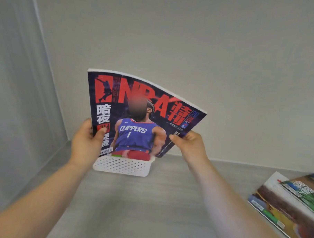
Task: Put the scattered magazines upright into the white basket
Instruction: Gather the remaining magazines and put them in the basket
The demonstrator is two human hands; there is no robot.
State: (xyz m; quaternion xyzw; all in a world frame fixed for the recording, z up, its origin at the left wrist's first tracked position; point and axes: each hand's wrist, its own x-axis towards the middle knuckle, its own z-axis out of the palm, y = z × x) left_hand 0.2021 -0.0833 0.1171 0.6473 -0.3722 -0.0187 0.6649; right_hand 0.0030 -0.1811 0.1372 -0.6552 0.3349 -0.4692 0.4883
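Bare forearms stretch across a pale grey tabletop as a person stands a glossy dark basketball magazine with red lettering in a small white perforated plastic basket near the wall. The left hand pinches the magazine's left edge, thumb on the cover. The right hand curls round the opposite edge, which overhangs the basket's right rim. Gripping both sides seems meant to keep the limp, bowing pages upright. The magazine's lower edge sits between and just below the hands, hidden behind the basket's front wall. Two more colourful magazines lie flat and overlapping, well apart at right.
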